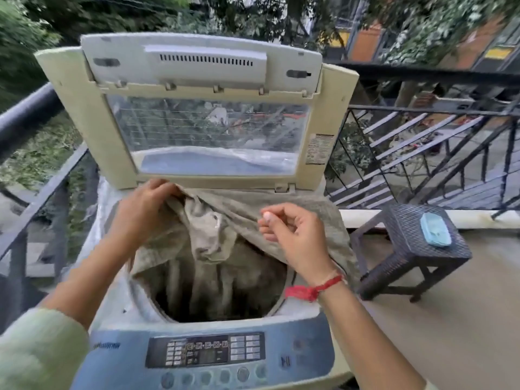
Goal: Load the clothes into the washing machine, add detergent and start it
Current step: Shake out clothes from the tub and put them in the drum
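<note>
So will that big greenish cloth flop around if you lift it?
Probably very floppy: the cloth sags in folds from the left hand and drapes over the washing machine rim. It likely won't slip, since its weave looks rough. It looks thick, so it may feel heavyish.

Balcony floor [450, 333] carries the washer [304, 350], lid up. A dark woven stool [405, 235] stands just right of it. A light blue box [435, 229] lies on the stool top. An olive cloth [292, 202] is draped over the washer's rim and hangs into the drum.
</note>
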Demonstrator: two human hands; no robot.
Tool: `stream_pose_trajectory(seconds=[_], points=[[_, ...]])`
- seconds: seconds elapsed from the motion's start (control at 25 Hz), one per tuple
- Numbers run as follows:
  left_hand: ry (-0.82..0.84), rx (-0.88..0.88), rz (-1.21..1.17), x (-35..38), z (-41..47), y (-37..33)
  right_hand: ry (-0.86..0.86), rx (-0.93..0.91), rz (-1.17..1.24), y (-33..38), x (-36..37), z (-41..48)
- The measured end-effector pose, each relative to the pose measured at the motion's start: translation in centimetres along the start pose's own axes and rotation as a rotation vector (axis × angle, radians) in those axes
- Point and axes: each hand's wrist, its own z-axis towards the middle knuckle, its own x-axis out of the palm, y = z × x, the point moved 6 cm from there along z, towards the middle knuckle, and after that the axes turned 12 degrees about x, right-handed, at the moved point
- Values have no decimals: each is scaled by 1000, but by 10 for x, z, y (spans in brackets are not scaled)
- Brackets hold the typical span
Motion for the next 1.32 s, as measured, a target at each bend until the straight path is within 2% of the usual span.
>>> stream_pose_trajectory(seconds=[0.04,0.08,0.12,0.16,0.2,0.24,0.32,0.4,0.48,0.52,0.56,0.64,0.72,0.8,0.88,0.96,1.04,1.08,1.2,1.28,1.32], points=[[148,-146,84,9,-4,34,45,-47,-56,5,15,3],[346,-268,107,26,-10,62,53,-102,-209,4,25,5],[603,-341,77,46,-18,73,54,-151,-397,-3,31,6],[860,-327,25,67,-27,72,29,-174,-559,-13,28,9],[1036,-214,-2,85,-31,58,-2,-164,-652,-25,16,15],[1100,-80,-4,99,-29,38,-41,-132,-685,-38,-3,23],[1003,64,-123,115,-12,-17,-157,40,-775,-72,-56,42],[826,80,-320,131,6,-63,-151,356,-834,-114,-100,53],[751,86,-322,156,22,-94,-48,625,-607,-150,-107,48],[762,87,-307,172,24,-104,-48,669,-511,-157,-101,43],[785,87,-314,188,24,-114,-106,642,-492,-160,-98,42],[819,108,-389,217,20,-133,-269,557,-694,-148,-96,33],[777,125,-504,233,14,-152,-332,385,-854,-133,-91,18],[621,83,-601,230,16,-159,-322,222,-778,-110,-81,5],[388,46,-551,200,20,-136,-296,98,-654,-89,-59,5],[195,3,-404,156,14,-84,-197,76,-712,-90,-20,16],[165,-11,-206,112,-4,-31,15,130,-959,-118,27,26],[250,-39,-136,97,-17,-13,182,179,-1048,-136,51,29],[628,-105,-64,100,-70,9,768,412,-1094,-172,112,18],[927,-128,-117,115,-108,13,972,458,-1255,-188,133,7],[1071,-119,-145,120,-121,12,963,447,-1353,-194,133,8]])
